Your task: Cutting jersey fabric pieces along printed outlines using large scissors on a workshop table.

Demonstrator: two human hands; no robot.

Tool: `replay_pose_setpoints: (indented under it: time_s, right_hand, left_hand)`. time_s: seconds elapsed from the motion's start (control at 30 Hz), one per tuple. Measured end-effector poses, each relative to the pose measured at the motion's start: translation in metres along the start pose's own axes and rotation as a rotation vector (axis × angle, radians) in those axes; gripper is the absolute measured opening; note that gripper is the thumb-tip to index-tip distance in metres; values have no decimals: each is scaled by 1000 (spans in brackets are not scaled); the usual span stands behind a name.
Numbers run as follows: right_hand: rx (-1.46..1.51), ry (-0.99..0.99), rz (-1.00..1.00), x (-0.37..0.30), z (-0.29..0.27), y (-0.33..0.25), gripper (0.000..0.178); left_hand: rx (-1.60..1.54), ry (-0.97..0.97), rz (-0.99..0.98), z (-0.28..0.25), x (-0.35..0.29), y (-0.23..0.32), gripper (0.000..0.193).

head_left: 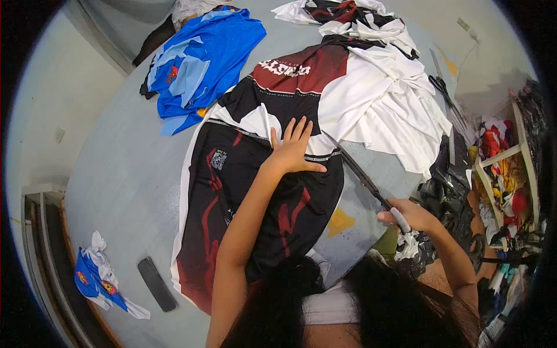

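My left hand (293,152) lies flat with fingers spread on a black and dark red printed fabric panel (264,197) with white edges. In my right hand (409,214), I grip long dark shears (362,174) by a handle wrapped in pale material. Their blades point up and left, with the tip at the panel's right edge, beside my left hand. Whether the blades are apart cannot be made out. Just above my left hand, a white flap of cloth (261,122) is folded up. The panel continues upward into a dark red section with white lettering.
White fabric (383,98) is bunched at the upper right, and blue jersey cloth (209,64) lies at the upper left. A phone (156,284) and blue-white scraps (104,278) rest at lower left. Black-handled scissors (441,87) lie near the right edge, by black plastic bags (444,203).
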State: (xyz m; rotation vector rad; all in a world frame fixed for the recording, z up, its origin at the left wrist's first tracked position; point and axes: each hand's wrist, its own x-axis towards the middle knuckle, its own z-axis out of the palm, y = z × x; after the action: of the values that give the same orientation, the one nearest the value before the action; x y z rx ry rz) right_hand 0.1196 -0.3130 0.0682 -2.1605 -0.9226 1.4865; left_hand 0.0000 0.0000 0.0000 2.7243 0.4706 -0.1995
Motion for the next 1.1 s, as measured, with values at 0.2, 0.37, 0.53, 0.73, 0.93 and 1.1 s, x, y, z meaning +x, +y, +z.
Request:
replay_pose_setpoints:
  time_s: [0.2,0.37,0.53,0.73,0.93,1.1]
  right_hand:
    - [102,-55,-26,1,-10,8,55]
    - [63,-36,-86,10,-24,8,49]
    - [58,-39,-82,12,-28,6,50]
    - [-56,16,-70,7,-20,3,52]
    - [-45,59,-97,5,-16,-1,55]
    - [-45,53,-79,5,-16,1,56]
  left_hand:
    - [-13,16,30,5,1,-3,134]
    - [1,6,32,3,1,-5,135]
    - [2,12,37,2,-1,-5,134]
    - [-7,10,37,3,0,-6,135]
    - [12,6,35,3,0,-6,135]
    - [12,7,37,4,1,-6,135]
